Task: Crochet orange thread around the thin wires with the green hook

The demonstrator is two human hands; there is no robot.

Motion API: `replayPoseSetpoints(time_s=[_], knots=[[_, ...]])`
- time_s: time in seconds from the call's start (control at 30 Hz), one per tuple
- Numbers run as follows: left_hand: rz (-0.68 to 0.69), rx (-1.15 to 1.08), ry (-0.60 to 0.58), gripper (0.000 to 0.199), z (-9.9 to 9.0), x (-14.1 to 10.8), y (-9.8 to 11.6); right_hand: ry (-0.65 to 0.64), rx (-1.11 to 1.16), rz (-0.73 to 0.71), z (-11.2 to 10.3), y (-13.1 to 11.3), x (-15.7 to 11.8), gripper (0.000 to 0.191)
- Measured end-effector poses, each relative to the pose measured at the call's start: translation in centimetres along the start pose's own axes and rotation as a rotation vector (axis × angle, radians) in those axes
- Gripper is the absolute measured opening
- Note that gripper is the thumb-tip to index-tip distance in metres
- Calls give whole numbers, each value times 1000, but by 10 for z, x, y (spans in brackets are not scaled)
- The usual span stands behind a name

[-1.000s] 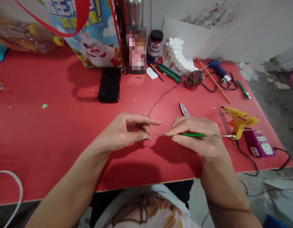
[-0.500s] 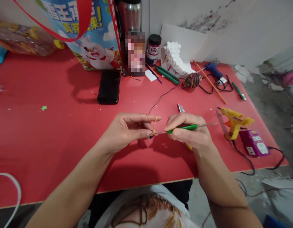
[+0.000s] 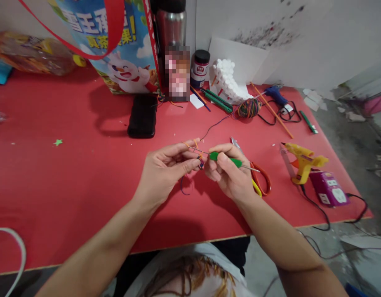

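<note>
My left hand (image 3: 165,171) pinches a small dark piece of yarn work (image 3: 201,162) between thumb and fingers, and orange yarn loops over its raised index finger. In my right hand (image 3: 232,173) is a crochet hook with a green handle (image 3: 226,159); its thin metal tip points left and meets the orange yarn near my left fingertips. A strand runs from the fingers back to a multicoloured yarn ball (image 3: 249,108). A loose dark yarn end hangs below my left hand. Scissors with red and yellow handles (image 3: 267,179) lie partly behind my right hand.
Behind the hands are a black phone (image 3: 142,116), a printed bag (image 3: 125,62), a metal bottle (image 3: 172,27), a jar (image 3: 199,69) and a green cutter (image 3: 217,100). To the right lie a yellow glue gun (image 3: 303,161), a purple box (image 3: 329,188) and cables.
My right hand has moved left and turned, tilting the hook and uncovering more of the scissors. The hook tip has shifted up toward my left index finger, and my left fingers are raised slightly.
</note>
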State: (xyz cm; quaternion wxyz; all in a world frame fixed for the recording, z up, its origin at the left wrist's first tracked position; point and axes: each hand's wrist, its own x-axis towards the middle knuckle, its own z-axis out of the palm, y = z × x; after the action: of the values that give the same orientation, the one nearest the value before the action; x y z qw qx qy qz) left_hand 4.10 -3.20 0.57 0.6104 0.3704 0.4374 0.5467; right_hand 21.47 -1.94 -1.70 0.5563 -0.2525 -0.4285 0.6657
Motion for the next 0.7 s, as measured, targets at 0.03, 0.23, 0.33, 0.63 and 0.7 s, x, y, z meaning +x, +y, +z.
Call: replayPoseSetpoints(time_s=[0.03,0.23,0.33,0.63,0.7], knots=[[-5,17,6,42,0,0,0,15,28,52,0,-1,1,11],[-27,113,-5,42,-1,2,0,-3,137,216,-7,-4,7,11],[-70,162,-21,43,-1,3,1,-12,121,240,-9,-3,7,11],[-114,37,-26,44,0,6,3,-16,70,225,-14,-1,8,10],[-132,28,-25,43,-1,7,3,-5,56,232,-15,0,9,11]])
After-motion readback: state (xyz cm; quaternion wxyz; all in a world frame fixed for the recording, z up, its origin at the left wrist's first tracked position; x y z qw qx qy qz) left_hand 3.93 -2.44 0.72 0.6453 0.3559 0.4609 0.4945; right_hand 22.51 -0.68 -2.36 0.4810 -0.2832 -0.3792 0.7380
